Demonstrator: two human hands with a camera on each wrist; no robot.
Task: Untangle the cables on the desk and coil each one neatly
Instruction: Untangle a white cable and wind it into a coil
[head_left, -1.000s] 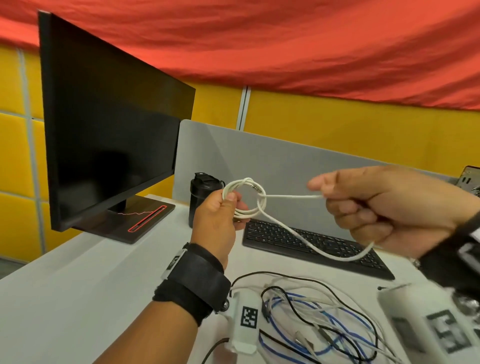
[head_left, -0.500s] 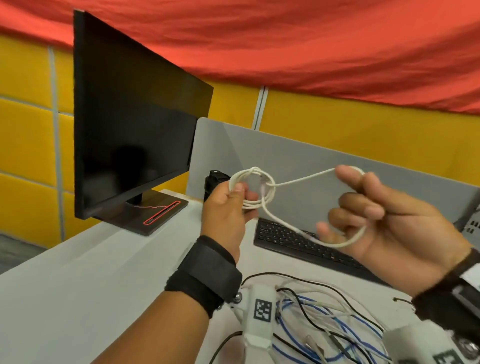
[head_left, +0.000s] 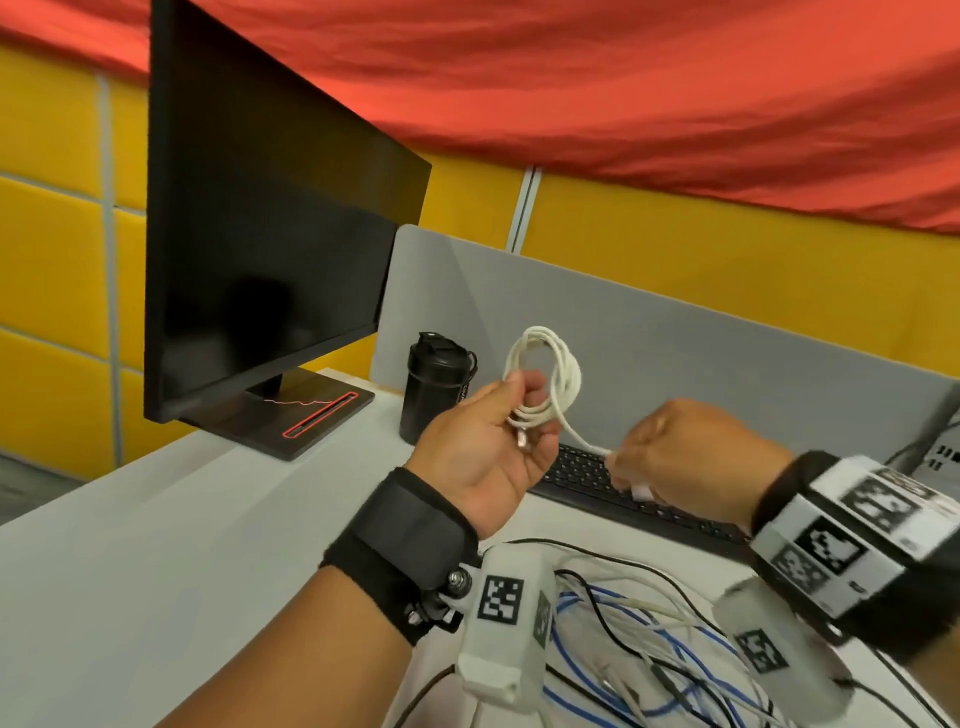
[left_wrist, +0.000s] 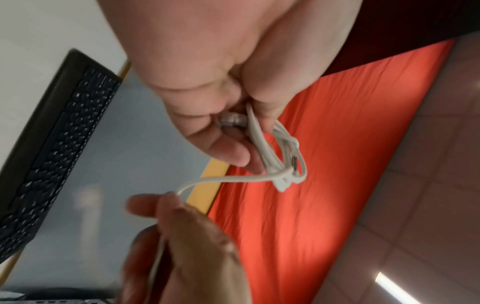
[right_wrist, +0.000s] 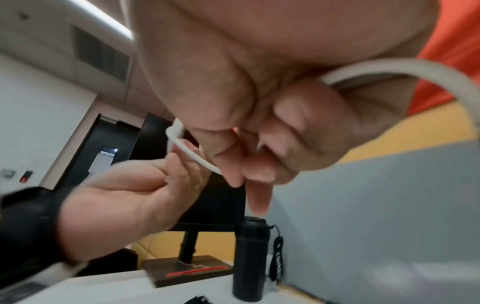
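Observation:
A white cable (head_left: 563, 371) is wound into a small coil of several loops, held upright above the desk. My left hand (head_left: 498, 431) pinches the coil's lower part between thumb and fingers; a metal plug end shows in the palm (left_wrist: 232, 121). A short free tail runs from the coil down to my right hand (head_left: 670, 457), which grips it with curled fingers (right_wrist: 259, 164); the white end plug sticks out under that hand. In the left wrist view the coil (left_wrist: 285, 156) hangs off my fingertips.
A tangle of blue, black and white cables (head_left: 639, 639) lies on the white desk (head_left: 156, 571) below my wrists. A black keyboard (head_left: 613, 493), black bottle (head_left: 434, 387), monitor (head_left: 260, 260) and grey partition (head_left: 675, 338) stand behind.
The long loose loop between my hands has been wound onto the coil. My right hand has dropped lower and closer to the left, now holding only a short tail.

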